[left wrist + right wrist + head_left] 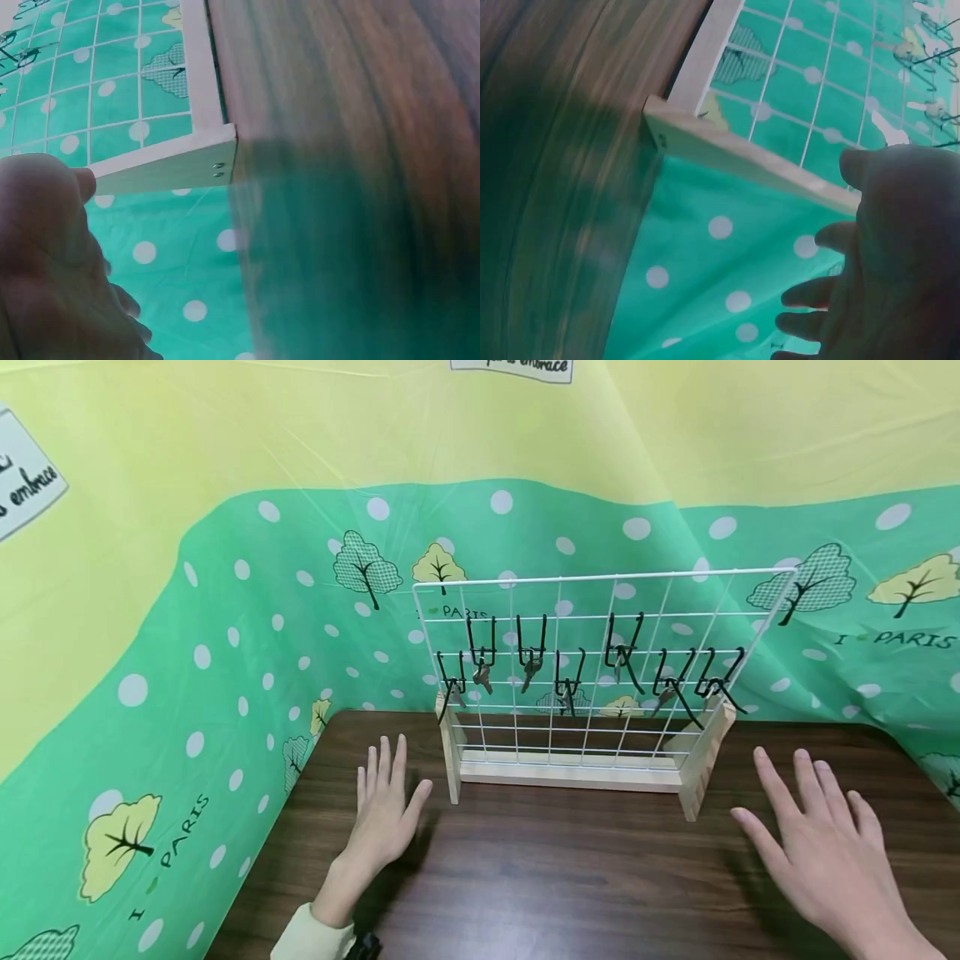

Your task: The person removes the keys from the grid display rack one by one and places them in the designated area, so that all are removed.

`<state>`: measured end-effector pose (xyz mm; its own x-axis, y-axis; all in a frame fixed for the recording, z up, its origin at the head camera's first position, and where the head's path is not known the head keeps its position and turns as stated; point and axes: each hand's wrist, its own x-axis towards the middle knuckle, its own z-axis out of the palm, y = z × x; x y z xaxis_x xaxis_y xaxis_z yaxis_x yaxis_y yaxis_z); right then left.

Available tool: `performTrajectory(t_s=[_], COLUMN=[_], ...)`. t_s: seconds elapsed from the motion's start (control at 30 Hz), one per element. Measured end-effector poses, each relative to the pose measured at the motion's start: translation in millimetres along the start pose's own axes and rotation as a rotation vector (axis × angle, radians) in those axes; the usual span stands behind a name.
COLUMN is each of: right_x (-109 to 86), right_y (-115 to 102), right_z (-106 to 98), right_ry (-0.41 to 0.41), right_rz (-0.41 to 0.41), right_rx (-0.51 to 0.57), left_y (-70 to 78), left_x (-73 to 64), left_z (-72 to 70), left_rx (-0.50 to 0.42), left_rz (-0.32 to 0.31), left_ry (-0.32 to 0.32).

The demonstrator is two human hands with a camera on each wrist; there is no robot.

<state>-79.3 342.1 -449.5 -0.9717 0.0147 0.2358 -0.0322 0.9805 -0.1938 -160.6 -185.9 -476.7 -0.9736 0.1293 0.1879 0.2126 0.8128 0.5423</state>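
A white wire grid rack (pixel 600 577) stands upright in a pale wooden base (pixel 570 776) near the back of the table. Several black double-prong hooks (pixel 531 652) hang on it in two staggered rows, and small metal keys (pixel 482 675) hang on at least some of them. To the left of the base is my left hand (pixel 384 814), fingers straight and palm down, holding nothing. On the other side my right hand (pixel 832 852) has its fingers spread and is likewise without anything in it. Whether either palm touches the table cannot be told.
The dark wood-grain table (pixel 517 877) has rounded back corners. Behind it and along the left hangs a green and yellow cloth (pixel 225 727) with white dots and printed trees. One wooden side piece (pixel 165 166) of the base shows its screws in the left wrist view.
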Motion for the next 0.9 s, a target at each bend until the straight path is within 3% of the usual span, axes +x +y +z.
performTrajectory(t_s=[0.23,0.53,0.6,0.77,0.9], right_x=[-0.1,-6.8,-8.0,-7.8,-5.6], right_y=[-17.9,-42.2,-48.9,-66.9,-80.1], right_z=[-8.7,-19.6,-20.3,-18.2,-16.0], right_ry=[0.085,0.290,0.349,0.551,0.654], right_rz=[0.026,0.103,0.109,0.028,-0.079], right_rx=[0.069,0.222,0.259,0.365,0.405], left_y=[3.3,-1.7,-7.9,-32.1,-24.6], left_x=[1.6,9.4,13.5,24.9,26.9], left_z=[16.0,44.4,54.0,84.9,87.7], left_rx=[-0.177,-0.531,-0.556,-0.656,-0.814], left_rz=[0.031,0.092,0.094,0.090,0.091], left_ry=[0.006,0.147,0.188,0.228,0.223])
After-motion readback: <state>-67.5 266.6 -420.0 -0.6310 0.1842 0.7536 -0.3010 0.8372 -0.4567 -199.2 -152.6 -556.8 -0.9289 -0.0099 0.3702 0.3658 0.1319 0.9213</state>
